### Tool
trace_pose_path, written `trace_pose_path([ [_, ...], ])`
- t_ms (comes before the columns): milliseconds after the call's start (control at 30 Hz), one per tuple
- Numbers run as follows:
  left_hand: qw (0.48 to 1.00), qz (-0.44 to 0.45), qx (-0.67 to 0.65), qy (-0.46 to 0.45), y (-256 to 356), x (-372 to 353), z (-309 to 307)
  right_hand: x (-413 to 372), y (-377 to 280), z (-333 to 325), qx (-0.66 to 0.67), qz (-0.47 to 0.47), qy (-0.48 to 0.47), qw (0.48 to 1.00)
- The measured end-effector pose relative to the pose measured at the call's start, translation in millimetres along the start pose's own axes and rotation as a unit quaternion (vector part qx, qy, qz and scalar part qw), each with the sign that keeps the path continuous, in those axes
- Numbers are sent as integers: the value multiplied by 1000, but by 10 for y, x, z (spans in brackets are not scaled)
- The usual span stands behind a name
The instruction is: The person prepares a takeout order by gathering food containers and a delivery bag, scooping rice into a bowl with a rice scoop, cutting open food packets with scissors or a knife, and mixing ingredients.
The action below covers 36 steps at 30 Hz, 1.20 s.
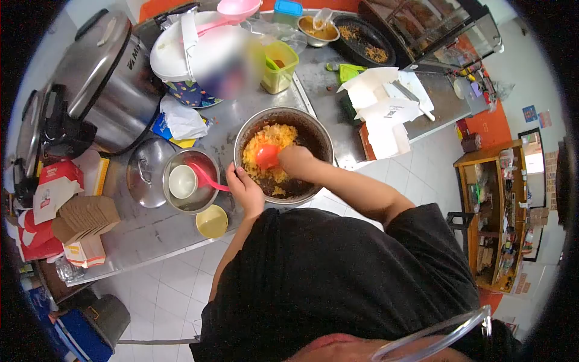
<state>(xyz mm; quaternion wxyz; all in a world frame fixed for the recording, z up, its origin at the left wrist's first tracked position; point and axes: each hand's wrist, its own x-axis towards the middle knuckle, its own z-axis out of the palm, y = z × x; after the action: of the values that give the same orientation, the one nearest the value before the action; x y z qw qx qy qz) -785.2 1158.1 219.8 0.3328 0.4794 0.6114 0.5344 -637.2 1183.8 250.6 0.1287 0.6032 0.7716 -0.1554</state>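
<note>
A large metal pot (pixel 316 134) with a browned inside sits at the counter's front edge, with yellow-orange grainy food (pixel 281 133), perhaps rice, heaped on its left side. My left hand (pixel 245 192) grips the pot's rim at the lower left, thumb up by the edge. Inside the pot, my right hand (pixel 295 161) is closed around the handle of a red-orange scoop (pixel 266 157), whose bowl rests in the food. Just left of my left hand stands a metal bowl (pixel 212 202) holding a small white bowl (pixel 183 181) and a pink ladle (pixel 208 178).
A yellow bowl (pixel 211 222) sits near the front edge, and a metal lid (pixel 145 172) lies further left. Open cartons (pixel 386 111) stand right of the pot. Behind are a green container (pixel 280 66), a white bucket (pixel 172 54) and a black pan (pixel 365 45). A large steel cooker (pixel 114 78) fills the left.
</note>
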Motion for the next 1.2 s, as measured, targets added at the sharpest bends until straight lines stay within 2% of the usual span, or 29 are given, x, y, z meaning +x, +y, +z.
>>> trace_pose_path([
  [33, 1000, 0, 1, 0, -3, -5, -1, -14, 47, -272, -28, -44, -52, 997],
  [100, 1000, -5, -3, 1, -15, -1, -4, 57, 279, -495, -14, -23, -54, 998],
  [133, 1000, -5, -5, 4, -43, 11, 9, -20, 311, -605, 52, 81, -21, 995],
  [233, 1000, -11, -17, -3, -101, -17, 5, -21, 253, 125, -5, 107, -68, 992],
  [267, 1000, -7, -16, 2, -66, -17, 8, -76, 241, 109, -50, 57, -104, 992],
  [300, 1000, -2, -17, 9, -37, -1, 17, -123, 209, -122, -51, 55, -101, 992],
  [367, 1000, -8, -7, -5, -30, 1, -19, -259, 136, -662, -103, 56, -163, 980],
  [400, 1000, -17, 0, -13, -27, 5, -7, -204, 136, -710, -140, 100, -111, 979],
  [433, 1000, -18, -1, -16, -61, 0, 2, -146, 107, -685, -139, 102, -112, 979],
  [500, 1000, 0, 2, -8, -126, 13, 32, -18, 25, -614, -150, 42, -4, 988],
  [567, 1000, 12, 11, -2, -122, 20, 41, -58, -178, -530, -75, -54, -3, 996],
  [633, 1000, 17, 25, 6, -109, 5, 28, -230, -362, -414, -99, -154, -85, 980],
  [700, 1000, 9, 10, 19, -81, -15, 28, -413, -197, -385, -118, -83, -116, 983],
  [767, 1000, -4, 14, 2, -22, -16, -8, -234, 72, -517, -173, -36, -96, 980],
  [833, 1000, -13, 16, -11, -21, -3, -11, -25, 278, -615, -173, -13, -9, 985],
  [900, 1000, 5, 16, 5, -38, -6, -2, 18, 358, -530, -199, -16, 11, 980],
  [1000, 1000, 1, 17, 20, -8, -22, 26, -327, 128, -283, -211, 30, -124, 969],
  [1100, 1000, -23, -6, 18, -66, -30, 50, -464, -25, -327, -140, -93, -181, 969],
  [1133, 1000, -21, -7, 16, -75, -39, 56, -367, -64, -296, -139, -91, -180, 970],
  [1200, 999, 1, 8, 32, -52, -43, 61, -71, -103, -247, -87, -202, -225, 949],
])
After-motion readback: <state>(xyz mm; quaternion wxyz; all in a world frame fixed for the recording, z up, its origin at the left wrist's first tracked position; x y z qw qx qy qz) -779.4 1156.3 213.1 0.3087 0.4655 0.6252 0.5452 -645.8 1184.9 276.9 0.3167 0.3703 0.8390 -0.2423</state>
